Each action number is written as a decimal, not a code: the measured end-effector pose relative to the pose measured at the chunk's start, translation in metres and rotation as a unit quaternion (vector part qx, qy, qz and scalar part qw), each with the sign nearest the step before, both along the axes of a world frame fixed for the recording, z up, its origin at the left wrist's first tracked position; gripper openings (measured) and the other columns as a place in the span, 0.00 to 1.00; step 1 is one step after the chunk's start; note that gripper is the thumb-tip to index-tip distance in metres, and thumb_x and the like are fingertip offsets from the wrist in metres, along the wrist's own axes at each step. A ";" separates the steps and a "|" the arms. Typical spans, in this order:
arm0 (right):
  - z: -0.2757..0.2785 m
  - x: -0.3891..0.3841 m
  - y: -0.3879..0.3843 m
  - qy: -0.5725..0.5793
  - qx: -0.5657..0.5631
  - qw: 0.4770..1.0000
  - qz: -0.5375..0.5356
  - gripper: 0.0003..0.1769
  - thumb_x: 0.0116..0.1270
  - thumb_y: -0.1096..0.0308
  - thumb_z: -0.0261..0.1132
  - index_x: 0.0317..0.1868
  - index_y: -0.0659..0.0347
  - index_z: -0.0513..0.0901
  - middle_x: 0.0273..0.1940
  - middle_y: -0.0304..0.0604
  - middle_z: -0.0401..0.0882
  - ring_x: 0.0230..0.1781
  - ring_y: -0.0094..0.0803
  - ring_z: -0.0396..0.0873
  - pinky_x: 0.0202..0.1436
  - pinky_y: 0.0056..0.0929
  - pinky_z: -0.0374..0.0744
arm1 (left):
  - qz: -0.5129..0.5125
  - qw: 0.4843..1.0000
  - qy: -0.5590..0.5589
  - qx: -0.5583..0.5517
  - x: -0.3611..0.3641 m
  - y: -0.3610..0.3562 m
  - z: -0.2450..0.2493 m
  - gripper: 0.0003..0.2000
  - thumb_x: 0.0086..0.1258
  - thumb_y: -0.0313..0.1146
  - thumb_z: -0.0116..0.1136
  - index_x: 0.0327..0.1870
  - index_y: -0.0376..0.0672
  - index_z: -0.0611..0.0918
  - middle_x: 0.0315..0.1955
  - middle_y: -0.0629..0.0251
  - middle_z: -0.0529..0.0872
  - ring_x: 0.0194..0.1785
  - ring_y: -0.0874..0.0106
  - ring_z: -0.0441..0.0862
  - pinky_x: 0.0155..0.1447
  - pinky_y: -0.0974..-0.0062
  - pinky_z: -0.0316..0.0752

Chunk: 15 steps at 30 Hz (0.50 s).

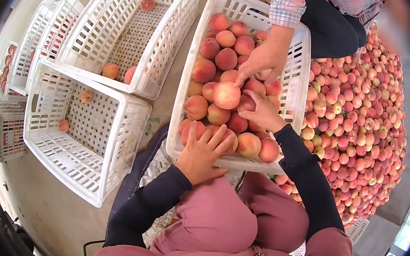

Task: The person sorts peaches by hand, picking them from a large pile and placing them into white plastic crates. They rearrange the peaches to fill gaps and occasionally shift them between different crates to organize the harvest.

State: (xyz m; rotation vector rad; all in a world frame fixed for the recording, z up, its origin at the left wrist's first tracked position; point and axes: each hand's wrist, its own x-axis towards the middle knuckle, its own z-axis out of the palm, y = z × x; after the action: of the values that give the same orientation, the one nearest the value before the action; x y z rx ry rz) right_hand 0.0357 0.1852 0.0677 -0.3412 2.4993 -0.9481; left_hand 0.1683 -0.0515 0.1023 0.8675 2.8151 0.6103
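Note:
A white slatted plastic crate (pixel 178 131) stands in front of my knees with many red and yellow peaches (pixel 204 70) in it. My left hand (pixel 202 153) lies over the crate's near left corner, fingers spread and resting on peaches there. My right hand (pixel 263 114) is closed round a dark red peach (pixel 246 103) near the middle of the crate. Beside it a paler peach (pixel 226 95) sits on top of the others. Another person's hand (pixel 267 56) reaches into the same crate from the far right, its fingertips close to that paler peach.
Two more white crates, a far one (pixel 144 69) and a near one (pixel 80 181), stand at the left with a few peaches inside. A large heap of peaches (pixel 351 137) covers the floor at the right. Stacked crates (pixel 2 127) stand at the far left.

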 end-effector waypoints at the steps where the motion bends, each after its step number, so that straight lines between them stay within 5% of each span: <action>1: 0.005 -0.004 -0.006 0.008 0.026 0.999 0.038 0.46 0.58 0.53 0.74 0.72 0.66 0.66 0.66 0.59 0.70 0.70 0.51 0.68 0.73 0.42 0.67 | -0.003 1.000 -0.001 -0.002 0.000 -0.001 0.000 0.44 0.58 0.62 0.65 0.74 0.48 0.67 0.71 0.55 0.68 0.70 0.57 0.69 0.73 0.33 0.52; 7: 0.021 -0.016 -0.058 0.008 0.048 0.998 0.042 0.50 0.61 0.44 0.71 0.73 0.68 0.63 0.69 0.62 0.69 0.70 0.53 0.70 0.68 0.43 0.72 | 0.023 0.999 0.002 0.029 0.004 0.002 -0.005 0.44 0.55 0.61 0.67 0.72 0.49 0.69 0.70 0.58 0.70 0.68 0.60 0.71 0.74 0.34 0.51; 11: 0.015 -0.017 -0.118 0.099 0.070 0.992 0.034 0.44 0.58 0.47 0.72 0.69 0.62 0.68 0.63 0.62 0.74 0.58 0.57 0.78 0.57 0.50 0.80 | 0.024 0.999 0.001 0.044 0.005 0.000 -0.008 0.45 0.54 0.61 0.69 0.73 0.49 0.68 0.69 0.59 0.71 0.64 0.62 0.74 0.73 0.34 0.53; 15: -0.009 -0.029 -0.145 0.150 0.092 0.979 0.101 0.42 0.53 0.52 0.76 0.65 0.63 0.72 0.59 0.62 0.76 0.55 0.61 0.80 0.57 0.47 0.80 | 0.015 0.998 0.001 0.060 0.004 -0.002 -0.012 0.46 0.54 0.60 0.69 0.74 0.48 0.67 0.69 0.61 0.71 0.63 0.63 0.74 0.72 0.34 0.54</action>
State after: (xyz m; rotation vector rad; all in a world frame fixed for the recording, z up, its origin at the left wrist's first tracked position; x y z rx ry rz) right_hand 0.0063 0.0400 0.0591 -0.7083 2.7285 -0.6171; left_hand 0.1727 -0.0536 0.0907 0.8475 2.8217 0.7901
